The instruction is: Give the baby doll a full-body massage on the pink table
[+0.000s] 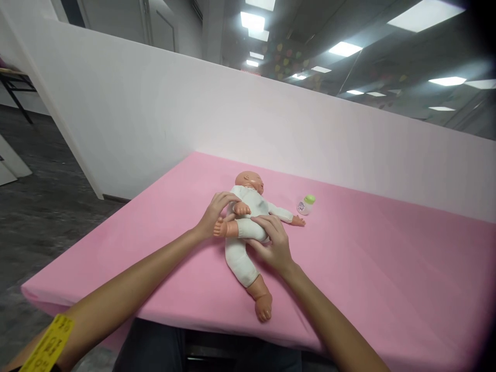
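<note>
A baby doll (252,199) in a white cloth body lies on its back on the pink-covered table (163,227), its head turned to the right. One leg is bent across its middle, and the other stretches toward the table's front edge. My right hand (273,243) is closed around the bent leg, thumb below and fingers on top. At the doll's side, by its arm and hand, my left hand (219,209) curls its fingers over the arm; the fingertips are partly hidden. Beyond the doll's outstretched hand stands a small clear bottle (305,206) with a green cap.
A white wall (147,98) rises behind the table, with glass above it reflecting ceiling lights. To the left are a dark floor (50,196) and a table with black legs (17,90). My legs (155,346) are under the front edge.
</note>
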`<state>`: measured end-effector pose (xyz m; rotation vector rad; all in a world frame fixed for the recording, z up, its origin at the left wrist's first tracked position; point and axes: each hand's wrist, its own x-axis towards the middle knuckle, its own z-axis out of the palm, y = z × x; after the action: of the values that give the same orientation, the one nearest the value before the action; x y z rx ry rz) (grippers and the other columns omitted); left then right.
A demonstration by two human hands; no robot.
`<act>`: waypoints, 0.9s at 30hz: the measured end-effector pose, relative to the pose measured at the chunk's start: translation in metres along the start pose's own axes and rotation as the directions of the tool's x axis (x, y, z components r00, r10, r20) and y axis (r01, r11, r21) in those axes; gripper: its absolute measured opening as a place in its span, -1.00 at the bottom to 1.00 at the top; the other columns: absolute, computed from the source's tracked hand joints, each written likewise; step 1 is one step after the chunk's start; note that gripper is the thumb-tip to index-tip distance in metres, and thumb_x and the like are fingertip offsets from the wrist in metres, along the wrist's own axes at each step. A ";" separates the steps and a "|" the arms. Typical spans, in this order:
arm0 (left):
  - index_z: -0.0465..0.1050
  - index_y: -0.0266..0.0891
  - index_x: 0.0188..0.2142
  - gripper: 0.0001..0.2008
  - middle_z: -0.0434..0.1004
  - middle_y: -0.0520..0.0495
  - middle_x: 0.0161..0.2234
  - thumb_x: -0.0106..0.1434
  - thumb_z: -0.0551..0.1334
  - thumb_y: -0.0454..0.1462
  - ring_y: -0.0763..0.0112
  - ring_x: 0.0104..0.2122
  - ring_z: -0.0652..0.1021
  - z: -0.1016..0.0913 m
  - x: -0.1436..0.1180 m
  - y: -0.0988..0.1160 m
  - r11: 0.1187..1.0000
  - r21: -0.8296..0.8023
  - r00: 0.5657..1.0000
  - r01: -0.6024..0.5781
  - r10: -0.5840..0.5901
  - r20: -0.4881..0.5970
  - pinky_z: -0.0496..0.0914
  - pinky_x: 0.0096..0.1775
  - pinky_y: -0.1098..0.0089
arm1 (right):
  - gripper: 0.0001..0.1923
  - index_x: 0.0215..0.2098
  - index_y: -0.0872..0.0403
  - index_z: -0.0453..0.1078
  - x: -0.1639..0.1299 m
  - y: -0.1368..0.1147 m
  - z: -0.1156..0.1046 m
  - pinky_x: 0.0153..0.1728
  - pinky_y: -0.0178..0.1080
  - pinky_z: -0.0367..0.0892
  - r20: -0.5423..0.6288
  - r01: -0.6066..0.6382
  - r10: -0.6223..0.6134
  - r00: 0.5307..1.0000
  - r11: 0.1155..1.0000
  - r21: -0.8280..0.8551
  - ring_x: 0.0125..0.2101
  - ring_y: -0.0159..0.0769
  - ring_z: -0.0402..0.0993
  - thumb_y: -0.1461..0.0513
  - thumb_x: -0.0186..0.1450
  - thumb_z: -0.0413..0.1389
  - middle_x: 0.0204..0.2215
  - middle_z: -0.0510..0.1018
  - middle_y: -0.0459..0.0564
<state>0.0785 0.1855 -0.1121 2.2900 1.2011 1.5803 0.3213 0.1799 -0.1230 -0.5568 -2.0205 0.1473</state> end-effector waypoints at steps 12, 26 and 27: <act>0.44 -0.10 0.02 -0.70 0.56 -0.09 -0.01 0.30 0.30 -0.22 0.17 -0.02 0.50 -0.009 0.005 -0.006 0.992 0.035 0.988 0.119 -0.115 -0.104 0.39 -0.01 0.18 | -0.53 0.17 -0.11 0.43 0.000 0.003 -0.010 0.05 0.12 0.47 0.159 0.072 -0.075 0.984 0.997 0.027 0.01 0.00 0.49 0.16 0.30 0.30 -0.01 0.56 0.06; 0.41 -0.14 0.01 -0.61 0.55 -0.07 -0.06 0.23 0.37 -0.14 0.22 -0.10 0.52 -0.009 0.009 -0.015 0.932 -0.118 0.912 0.343 -0.360 -0.194 0.40 -0.15 0.27 | -0.53 0.16 -0.08 0.42 0.001 -0.003 -0.006 0.08 0.10 0.46 0.084 0.015 -0.013 0.996 1.000 -0.016 0.02 -0.01 0.48 0.17 0.30 0.30 0.01 0.56 0.06; 0.42 -0.13 -0.01 -0.66 0.54 -0.06 -0.09 0.24 0.35 -0.16 0.22 -0.10 0.52 -0.006 0.008 -0.012 0.958 -0.044 0.945 0.282 -0.285 -0.162 0.40 -0.13 0.25 | -0.54 0.16 -0.08 0.42 0.001 -0.003 -0.005 0.10 0.11 0.45 0.056 -0.005 0.006 0.998 1.000 -0.021 0.02 -0.01 0.49 0.15 0.31 0.30 0.01 0.56 0.06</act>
<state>0.0686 0.1964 -0.1096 1.8954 1.4688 1.6887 0.3239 0.1769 -0.1188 -0.5766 -2.0772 0.1467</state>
